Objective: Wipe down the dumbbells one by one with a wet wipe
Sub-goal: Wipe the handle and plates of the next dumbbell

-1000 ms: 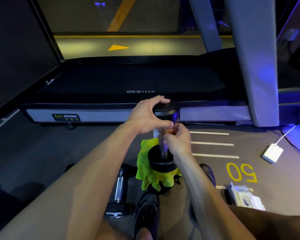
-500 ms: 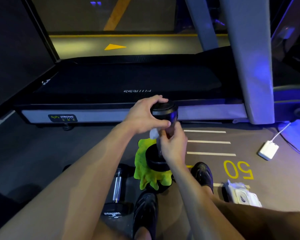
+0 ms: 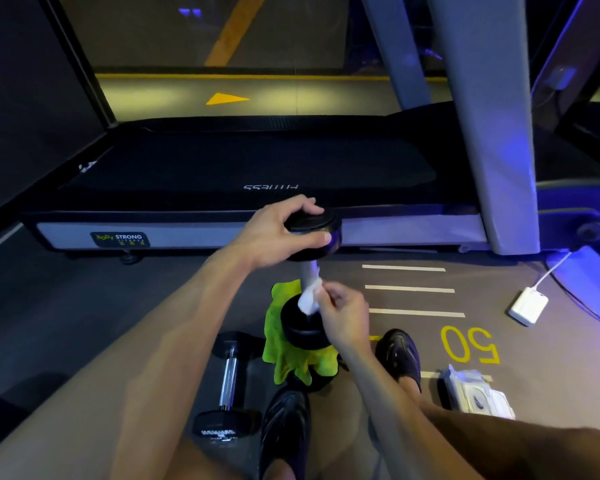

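Observation:
A black dumbbell stands upright, its lower head over a yellow-green cloth on the floor. My left hand grips its upper head from the side. My right hand pinches a crumpled white wet wipe against the lower end of the chrome handle. A second dumbbell lies flat on the floor to the left, beside my left shoe.
A treadmill runs across the floor just beyond the dumbbell, with its grey upright at the right. A pack of wet wipes lies on the floor at the lower right. A white power adapter with a cable sits further right.
My right hand has slid the wipe down the handle from just under the upper head to the lower head. The left hand has kept its hold.

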Demonstrator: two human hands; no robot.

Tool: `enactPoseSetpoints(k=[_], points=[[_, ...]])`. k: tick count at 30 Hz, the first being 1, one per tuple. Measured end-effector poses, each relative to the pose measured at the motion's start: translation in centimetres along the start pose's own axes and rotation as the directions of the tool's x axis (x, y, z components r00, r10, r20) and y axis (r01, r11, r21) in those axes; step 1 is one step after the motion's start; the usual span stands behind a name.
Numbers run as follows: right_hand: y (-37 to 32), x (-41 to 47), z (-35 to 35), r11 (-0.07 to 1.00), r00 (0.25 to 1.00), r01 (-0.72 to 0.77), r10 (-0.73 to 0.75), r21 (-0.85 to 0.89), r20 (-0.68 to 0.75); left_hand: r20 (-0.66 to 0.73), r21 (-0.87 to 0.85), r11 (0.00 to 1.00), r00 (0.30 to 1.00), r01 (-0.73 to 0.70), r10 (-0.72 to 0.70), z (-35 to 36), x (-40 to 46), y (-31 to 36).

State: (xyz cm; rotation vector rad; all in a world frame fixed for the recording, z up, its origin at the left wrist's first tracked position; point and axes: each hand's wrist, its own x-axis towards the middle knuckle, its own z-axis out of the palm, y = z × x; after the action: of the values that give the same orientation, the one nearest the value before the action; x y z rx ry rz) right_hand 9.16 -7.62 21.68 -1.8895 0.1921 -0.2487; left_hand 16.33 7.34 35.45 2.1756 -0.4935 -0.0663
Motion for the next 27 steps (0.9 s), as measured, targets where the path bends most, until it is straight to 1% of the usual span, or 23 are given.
enactPoseSetpoints(k=[2,3,5,7,9,11,12,13,14,17,18,19,21,23,26,27], points=[[-0.2,0.4,-0.5,0.999,0.999,-0.03,0.03,-0.019,0.044,-0.006,-0.018,1.0,1.0,-0.004,0.004,-0.1,-0.2,0.0],[-1.0,1.2,-0.4,0.999,0.999,-0.032,0.031,0.034,0.036,-0.009,-0.021,1.0,1.0,-0.007,0.006,-0.1,-0.3,0.0],[-3.4,2.6,-0.1,0.993,1.0,0.009,-0.006,0.119,-0.026,-0.007,-0.012,1.0,1.0,-0.007,0.007,-0.1,-0.5,0.1],[-4.3,2.7,0.6,0.991,0.996,0.024,-0.013,0.132,-0.087,-0.014,-0.004,1.0,1.0,0.003,-0.003,-0.2,-0.6,0.1],[-2.8,1.3,0.7,0.998,0.998,0.014,-0.011,0.054,-0.059,-0.024,-0.015,1.0,1.0,0.015,-0.015,-0.4,-0.8,0.0],[-1.0,0.1,-0.1,0.992,1.0,0.003,0.0,-0.124,0.022,-0.015,-0.049,0.998,1.0,0.026,-0.027,-0.6,-1.0,-0.1],[-1.0,0.1,-0.8,0.982,0.998,-0.02,0.031,-0.188,0.055,-0.005,-0.066,0.998,1.0,0.023,-0.024,-0.6,-1.1,-0.1],[-1.4,0.9,-1.1,0.976,0.995,-0.044,0.061,-0.215,0.073,0.004,-0.081,0.997,1.0,0.016,-0.016,-0.5,-1.1,-0.1],[-2.3,1.8,-1.3,0.979,0.993,-0.07,0.086,-0.19,0.077,0.012,-0.085,0.996,1.0,0.013,-0.012,-0.4,-1.1,0.1],[-4.0,3.9,-1.3,0.992,0.99,-0.106,0.099,0.069,0.097,0.011,-0.039,0.999,1.0,0.003,-0.003,0.0,-0.9,0.7],[-3.8,3.8,-1.3,0.991,0.99,-0.106,0.097,0.077,0.103,0.004,-0.025,1.0,1.0,0.003,-0.003,0.0,-0.8,0.8],[-3.2,3.5,-1.3,0.994,0.99,-0.098,0.092,0.047,0.111,-0.003,-0.017,1.0,1.0,0.002,-0.002,0.0,-0.8,0.9],[-2.3,2.3,-1.6,0.99,0.986,-0.095,0.109,-0.105,0.13,-0.018,-0.015,1.0,1.0,0.007,-0.007,0.0,-0.8,0.8],[-1.3,1.6,-1.6,0.965,0.982,-0.044,0.089,-0.258,0.165,-0.017,-0.022,1.0,1.0,0.018,-0.018,-0.1,-0.9,0.7],[-1.1,0.9,-1.4,0.881,0.982,0.049,0.043,-0.47,0.182,-0.033,-0.024,0.999,0.999,0.024,-0.025,-0.1,-0.9,0.3],[-1.0,0.7,-1.3,0.864,0.981,0.07,0.031,-0.498,0.192,-0.042,-0.024,0.999,0.999,0.027,-0.028,-0.1,-0.9,0.3]])
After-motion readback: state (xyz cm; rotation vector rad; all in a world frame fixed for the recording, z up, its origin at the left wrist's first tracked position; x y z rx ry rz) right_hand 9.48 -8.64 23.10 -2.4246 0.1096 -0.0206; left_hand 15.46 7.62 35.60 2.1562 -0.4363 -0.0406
